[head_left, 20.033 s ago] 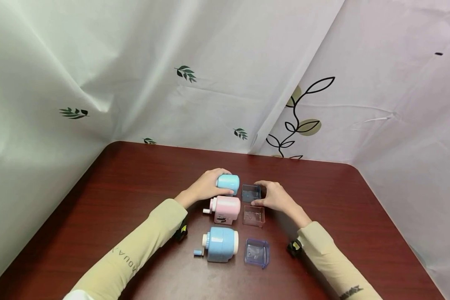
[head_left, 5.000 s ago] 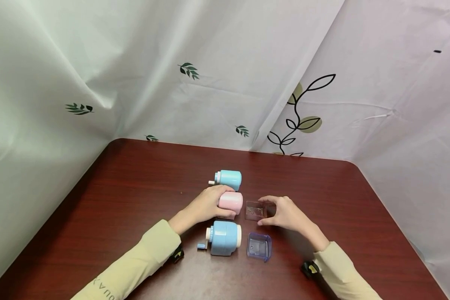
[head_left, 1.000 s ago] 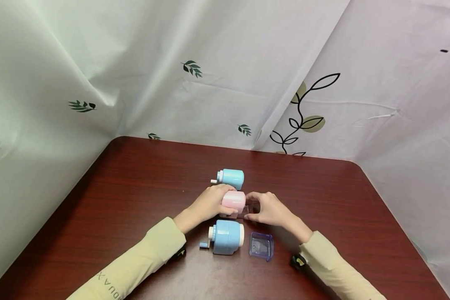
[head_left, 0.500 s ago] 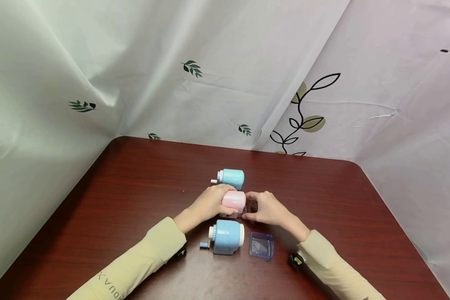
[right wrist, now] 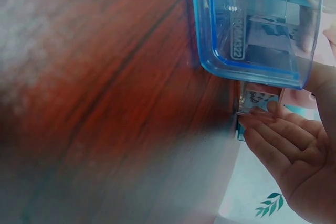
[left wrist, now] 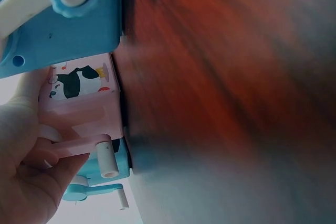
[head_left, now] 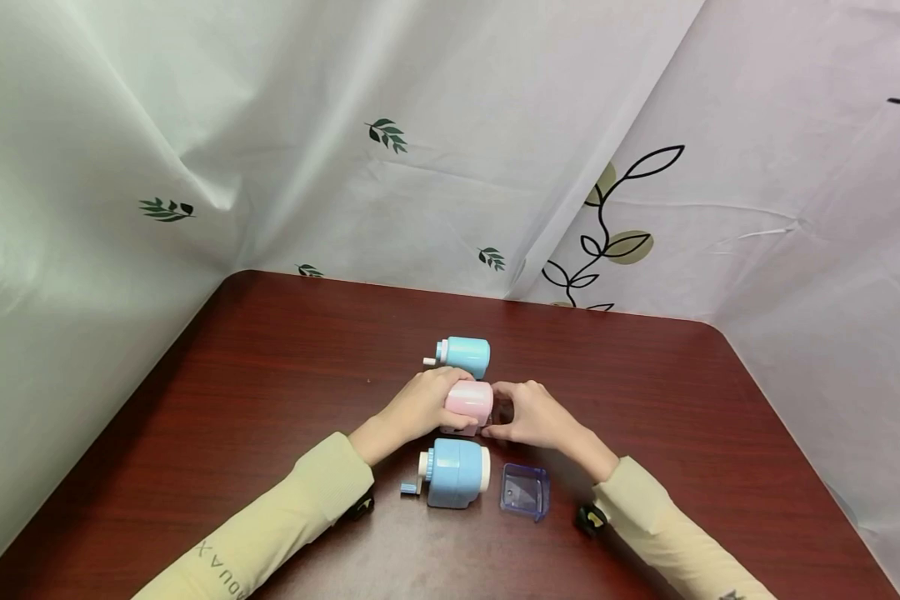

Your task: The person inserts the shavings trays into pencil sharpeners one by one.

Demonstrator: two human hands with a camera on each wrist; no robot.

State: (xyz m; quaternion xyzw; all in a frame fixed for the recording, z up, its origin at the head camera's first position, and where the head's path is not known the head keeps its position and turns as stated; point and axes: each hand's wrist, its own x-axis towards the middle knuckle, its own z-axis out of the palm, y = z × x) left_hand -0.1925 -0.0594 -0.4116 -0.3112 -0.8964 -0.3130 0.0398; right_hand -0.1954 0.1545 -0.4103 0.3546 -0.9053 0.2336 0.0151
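My left hand (head_left: 417,407) grips the pink crank pencil sharpener (head_left: 468,400) from its crank side. A black-and-white cartoon animal decorates its front in the left wrist view, above a white-knobbed crank (left wrist: 107,160). At the opposite end, my right hand (head_left: 538,417) pinches a small clear shavings drawer (right wrist: 258,95) between thumb and fingers. That drawer lies mostly inside the sharpener's base, and the fingertips are right at its end. Nearer the body stands a larger blue sharpener (head_left: 453,473), with its clear bluish drawer (head_left: 523,493) lying separately to the right.
A light blue sharpener (head_left: 467,356) stands just beyond the pink one, its crank pointing left. All of them are on a dark red wooden table (head_left: 307,350). A white curtain (head_left: 435,208) with leaf prints hangs behind the table's far edge.
Earlier my hands were at the light blue sharpener and its drawer, then moved to the pink one. The pink sharpener's drawer has slid left into its base. The larger blue sharpener's drawer stays apart.
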